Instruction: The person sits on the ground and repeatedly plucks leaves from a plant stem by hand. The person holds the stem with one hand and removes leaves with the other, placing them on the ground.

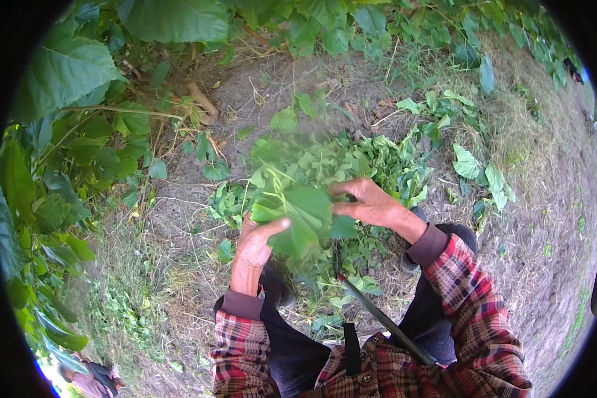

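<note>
My left hand grips a stack of broad green leaves with toothed edges, thumb on top and the pale stems pointing up and away. At the stack's right edge is my right hand, its thumb and forefinger bent around a leaf edge; whether they pinch it is hard to tell. Below both hands lies a pile of picked green leaves on the ground, partly hidden by the held stack. A dark pole with a red tip slants from my lap towards the pile.
Leafy branches hang close on the left and along the top. Cut woody stubs stand at the upper left. Loose leaves lie on dry grass to the right. Another person is far off at the lower left.
</note>
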Demonstrator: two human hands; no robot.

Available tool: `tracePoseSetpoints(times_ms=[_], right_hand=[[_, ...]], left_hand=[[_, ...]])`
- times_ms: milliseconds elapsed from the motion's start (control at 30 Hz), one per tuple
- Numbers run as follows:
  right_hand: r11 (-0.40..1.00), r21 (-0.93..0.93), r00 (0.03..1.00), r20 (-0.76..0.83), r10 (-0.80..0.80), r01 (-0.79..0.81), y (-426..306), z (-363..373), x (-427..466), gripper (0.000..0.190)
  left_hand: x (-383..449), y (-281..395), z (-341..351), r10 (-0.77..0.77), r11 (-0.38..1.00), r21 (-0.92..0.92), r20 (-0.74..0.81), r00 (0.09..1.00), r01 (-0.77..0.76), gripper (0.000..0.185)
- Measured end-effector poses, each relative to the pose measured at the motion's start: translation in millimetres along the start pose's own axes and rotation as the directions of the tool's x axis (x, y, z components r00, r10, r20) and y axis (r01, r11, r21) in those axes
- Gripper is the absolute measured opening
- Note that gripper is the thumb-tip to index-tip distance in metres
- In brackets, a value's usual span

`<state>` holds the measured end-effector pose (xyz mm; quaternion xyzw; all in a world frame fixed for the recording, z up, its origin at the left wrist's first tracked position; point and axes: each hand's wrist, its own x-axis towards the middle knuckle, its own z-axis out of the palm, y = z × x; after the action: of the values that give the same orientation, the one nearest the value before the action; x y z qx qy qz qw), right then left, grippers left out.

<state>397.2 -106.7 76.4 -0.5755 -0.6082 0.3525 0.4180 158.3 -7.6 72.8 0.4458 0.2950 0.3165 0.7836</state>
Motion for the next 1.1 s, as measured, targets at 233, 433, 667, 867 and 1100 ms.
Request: tracePoseSetpoints(times_ms=[233,433,667,867,1100], right_hand=[[0.972,-0.194,0.991,-0.015,-0.137,0.131,6,8,0,0.023],[0.897,-0.386,0.961,-0.08,-0.264,0.214,-12,12,-2,0.019],[0.917,-0.353,0.921,-0.262,-0.287,0.186,2,2,6,0.012],[0.996,-0.083,0.883,-0.467,-0.045,0.007,9,-13,11,0.008],[0.999,0.044,0.957,-0.289,-0.012,0.025,3,-5,5,0.012]], left_hand=[[2,-3,2,-0.036,0.999,0.018,0.012,0.999,0.036,0.044],[3,-9,2,-0.038,0.999,-0.019,-0.018,0.999,0.038,0.047],[2,-7,-8,-0.043,0.996,-0.073,-0.032,0.999,0.041,0.054],[-4,-1,-18,0.002,0.987,-0.16,-0.011,1.0,-0.004,0.055],[-13,-1,-23,-0.072,0.997,0.005,0.02,0.997,0.071,0.056]])
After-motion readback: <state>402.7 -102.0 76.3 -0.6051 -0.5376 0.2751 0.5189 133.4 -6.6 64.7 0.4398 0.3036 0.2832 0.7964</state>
